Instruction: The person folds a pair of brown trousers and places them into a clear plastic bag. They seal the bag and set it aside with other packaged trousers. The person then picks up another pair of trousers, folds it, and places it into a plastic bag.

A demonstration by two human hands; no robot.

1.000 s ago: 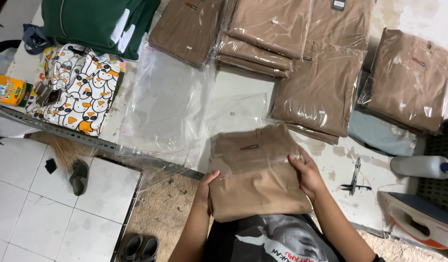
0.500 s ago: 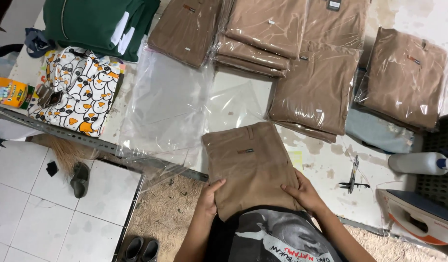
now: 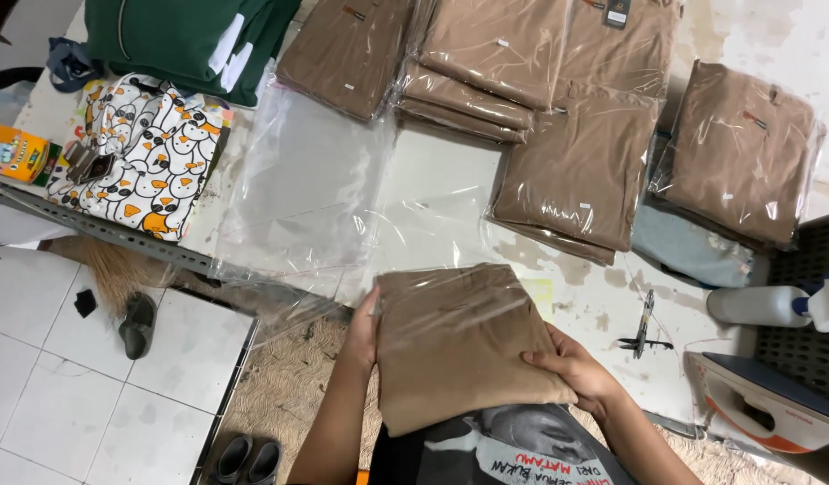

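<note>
Item: folded tan garment in clear plastic bag (image 3: 464, 346), at near table edge, against person's torso.
L hand (image 3: 364, 334): flat on item's left edge, fingers together, pressing.
R hand (image 3: 572, 368): on lower right corner, fingers spread over top, thumb under.
Adjacent: empty clear plastic bags (image 3: 307, 193), upper left of item.
Far side: bagged tan stacks (image 3: 572, 166), small tags on some.
R of item: black scissors (image 3: 643, 325); white spray bottle (image 3: 765, 305); white-orange iron (image 3: 765, 404).
Far L: penguin-print cloth (image 3: 141, 153); green garment (image 3: 176, 36).
</note>
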